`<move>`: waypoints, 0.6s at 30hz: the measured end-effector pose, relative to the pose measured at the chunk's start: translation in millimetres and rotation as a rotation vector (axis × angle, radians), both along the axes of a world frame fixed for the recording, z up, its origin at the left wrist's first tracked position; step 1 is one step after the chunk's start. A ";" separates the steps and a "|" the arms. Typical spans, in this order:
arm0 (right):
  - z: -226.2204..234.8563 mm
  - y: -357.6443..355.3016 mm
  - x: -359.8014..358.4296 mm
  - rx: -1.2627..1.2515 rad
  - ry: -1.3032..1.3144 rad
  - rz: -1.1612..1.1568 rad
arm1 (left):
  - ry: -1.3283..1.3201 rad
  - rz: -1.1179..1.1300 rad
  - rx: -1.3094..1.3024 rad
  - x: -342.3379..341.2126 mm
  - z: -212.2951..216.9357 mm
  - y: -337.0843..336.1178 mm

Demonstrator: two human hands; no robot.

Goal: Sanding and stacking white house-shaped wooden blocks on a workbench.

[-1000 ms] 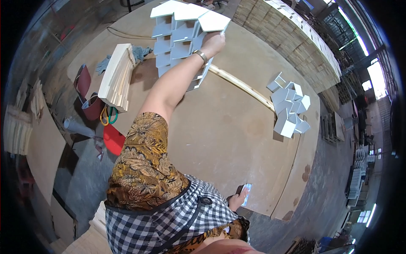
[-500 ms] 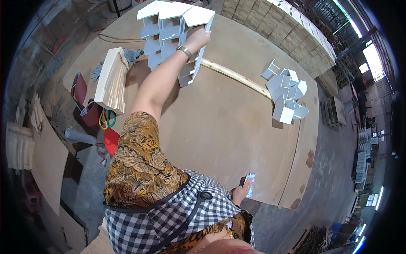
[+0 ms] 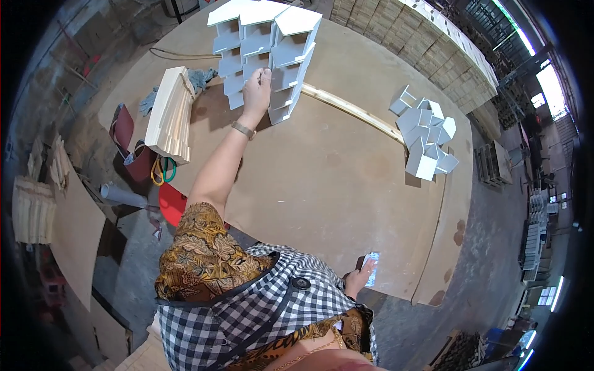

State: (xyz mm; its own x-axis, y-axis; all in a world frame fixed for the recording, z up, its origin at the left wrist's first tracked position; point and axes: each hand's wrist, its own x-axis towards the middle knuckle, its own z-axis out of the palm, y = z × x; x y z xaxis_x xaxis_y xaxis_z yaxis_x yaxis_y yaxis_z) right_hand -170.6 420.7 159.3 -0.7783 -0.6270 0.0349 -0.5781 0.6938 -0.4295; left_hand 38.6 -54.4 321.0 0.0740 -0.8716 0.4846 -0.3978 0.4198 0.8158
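A tall stack of white open-fronted compartments [image 3: 250,44] with angled tops stands at the table's far side. My left hand [image 3: 256,94] is raised at its front, fingers curled closed and thumb up. Whether anything is between those fingers, or whether they grip a compartment edge, is hidden. Near the table's front edge my right hand [image 3: 356,280] is closed around a phone [image 3: 372,269] with a lit screen. A smaller cluster of white angled pieces [image 3: 421,136] lies on the right part of the table.
A wooden strip [image 3: 352,109] runs between the two white groups on the brown table [image 3: 322,210]. To the left are a bundle of pale wood pieces [image 3: 170,117], grey gloves [image 3: 199,79], scissors [image 3: 163,170] and a red round thing [image 3: 172,204]. Stacked wood [image 3: 414,46] stands behind.
My left hand has come out from the upper right compartment and moved down and left, across the front of the white stack. The right hand still holds the phone.
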 end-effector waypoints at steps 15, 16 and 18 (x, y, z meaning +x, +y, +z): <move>-7.6 -3.2 0.7 -0.024 0.027 -0.004 | 0.672 -0.482 0.632 -3.4 31.0 -25.5; -10.4 -2.1 -0.9 -0.019 0.031 -0.006 | 0.667 -0.476 0.639 -4.2 31.2 -25.2; -13.9 0.0 -3.4 -0.006 0.029 -0.004 | 0.676 -0.472 0.660 -6.4 31.7 -24.3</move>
